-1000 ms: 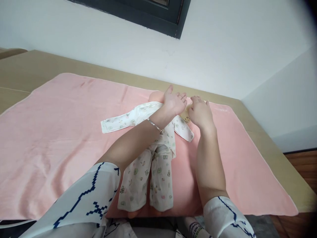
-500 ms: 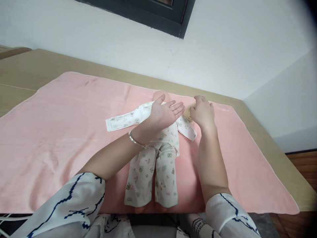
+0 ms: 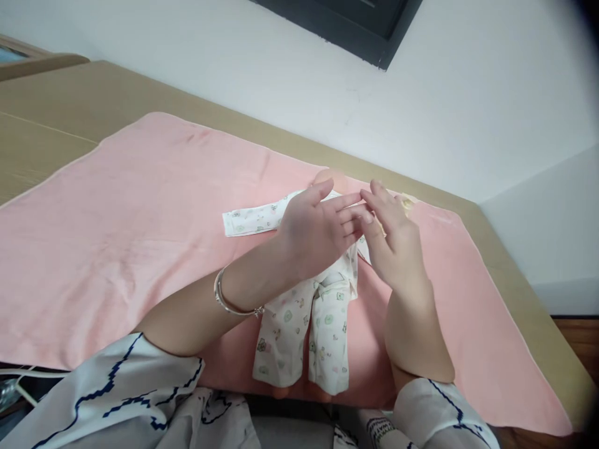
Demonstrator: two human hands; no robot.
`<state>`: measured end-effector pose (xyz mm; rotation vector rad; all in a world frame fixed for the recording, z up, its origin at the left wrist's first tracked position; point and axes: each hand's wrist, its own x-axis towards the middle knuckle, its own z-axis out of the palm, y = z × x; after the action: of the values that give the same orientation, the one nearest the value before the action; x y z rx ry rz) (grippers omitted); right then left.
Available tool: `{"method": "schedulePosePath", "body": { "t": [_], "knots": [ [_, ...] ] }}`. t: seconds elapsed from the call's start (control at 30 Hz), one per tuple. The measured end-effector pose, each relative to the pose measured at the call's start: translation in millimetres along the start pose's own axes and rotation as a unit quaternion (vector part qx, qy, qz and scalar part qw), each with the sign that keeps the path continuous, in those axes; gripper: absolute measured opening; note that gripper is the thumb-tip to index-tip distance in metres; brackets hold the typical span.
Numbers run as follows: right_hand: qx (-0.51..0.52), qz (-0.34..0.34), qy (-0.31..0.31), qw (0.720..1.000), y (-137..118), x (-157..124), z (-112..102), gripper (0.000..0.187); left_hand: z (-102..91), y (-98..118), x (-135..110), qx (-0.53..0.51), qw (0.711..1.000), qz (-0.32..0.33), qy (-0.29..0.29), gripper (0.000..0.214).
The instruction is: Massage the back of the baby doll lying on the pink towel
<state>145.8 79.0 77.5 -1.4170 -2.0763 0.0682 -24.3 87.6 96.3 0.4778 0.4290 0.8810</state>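
Note:
A doll in white printed pyjamas lies on its back; the printed trousers (image 3: pixel 330 333) face me and one printed sleeve (image 3: pixel 250 219) stretches left. My left hand (image 3: pixel 318 231) is above the doll's chest, palm up with fingers straight, and holds nothing. Over the doll's right-hand side, my right hand (image 3: pixel 390 237) has its fingers extended and seems empty. Its fingertips meet or overlap those of the left hand. Most of the doll's head (image 3: pixel 330 178) and upper body is hidden behind my hands. A pale yellow thing (image 3: pixel 406 202) shows partly behind my right hand.
A pink blanket (image 3: pixel 154 218) covers much of the wooden table (image 3: pixel 187 103). Behind it rises a white wall (image 3: pixel 281 75) with a dark frame (image 3: pixel 374 37). White wire-like bars (image 3: pixel 28 374) show at the lower left, below the table edge.
My hands have come together, fingertip to fingertip; the right hand has turned and moved away from the pale yellow thing. The camera view has shifted, so the doll appears farther right.

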Motion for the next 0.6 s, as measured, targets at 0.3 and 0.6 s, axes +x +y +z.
{"method": "schedulePosePath", "body": {
  "t": [0.3, 0.6],
  "knots": [
    [-0.024, -0.165, -0.045, 0.985, -53.7, -37.4, 12.1, 0.111, 16.1, -9.7, -26.1, 0.034, 0.998, 0.045, 0.002, 0.065],
    [-0.047, -0.072, 0.004, 0.996, -38.9, -24.1, 14.8, 0.084, 14.9, -57.9, -9.6, 0.061, 0.995, 0.07, -0.031, 0.057]
  ]
}}
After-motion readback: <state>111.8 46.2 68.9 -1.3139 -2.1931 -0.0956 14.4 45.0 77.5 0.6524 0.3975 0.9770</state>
